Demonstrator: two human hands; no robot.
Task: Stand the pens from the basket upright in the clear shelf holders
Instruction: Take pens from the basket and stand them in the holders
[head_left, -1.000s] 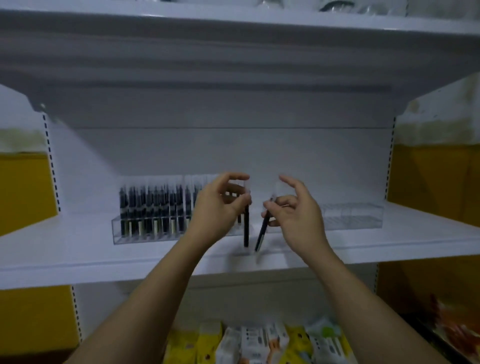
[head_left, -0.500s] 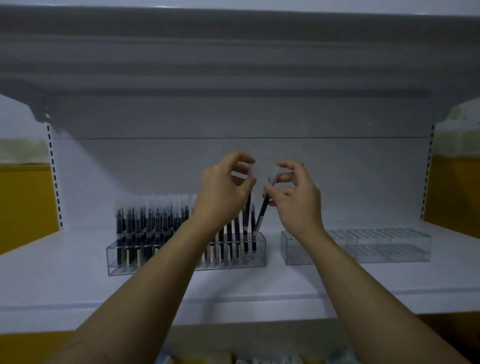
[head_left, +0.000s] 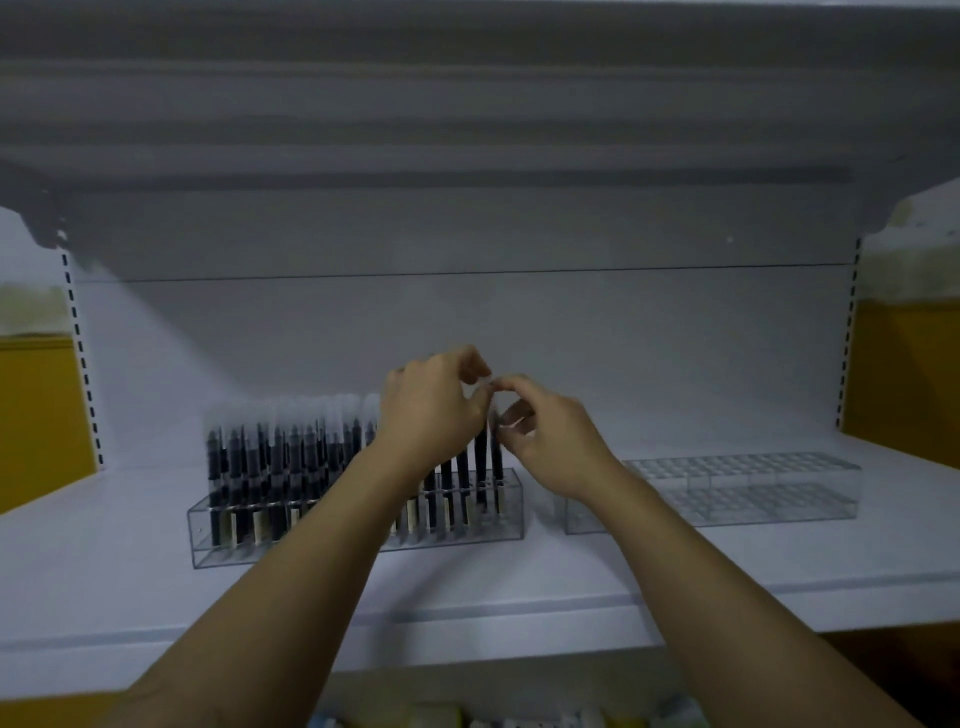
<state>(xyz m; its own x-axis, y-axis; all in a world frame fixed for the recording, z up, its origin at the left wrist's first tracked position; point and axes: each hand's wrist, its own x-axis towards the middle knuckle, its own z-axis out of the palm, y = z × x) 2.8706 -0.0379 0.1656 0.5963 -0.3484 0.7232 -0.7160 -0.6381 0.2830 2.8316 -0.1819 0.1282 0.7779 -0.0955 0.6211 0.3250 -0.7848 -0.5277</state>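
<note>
Change since half a second ago:
- Second pen (head_left: 497, 470), then tilted above the rack, now stands upright beside the first pen (head_left: 481, 467).
- Both pens have their lower ends in the end slots at 3 o'clock of the filled holder (head_left: 511, 519).

Grip:
- Left hand (head_left: 431, 410) pinches the first pen's clear cap.
- Right hand (head_left: 558, 441) pinches the second pen near its top.

Stock: a row of dark pens (head_left: 291, 457) fills the holder toward 9 o'clock.

Surface:
- White shelf (head_left: 519, 582).
- Empty clear holder (head_left: 727, 499) at 3 o'clock, apart from the first.

Room:
- Grey back panel (head_left: 519, 322).
- Shelf underside (head_left: 467, 104) at 12 o'clock.
- Yellow wall (head_left: 904, 374) at either edge.
</note>
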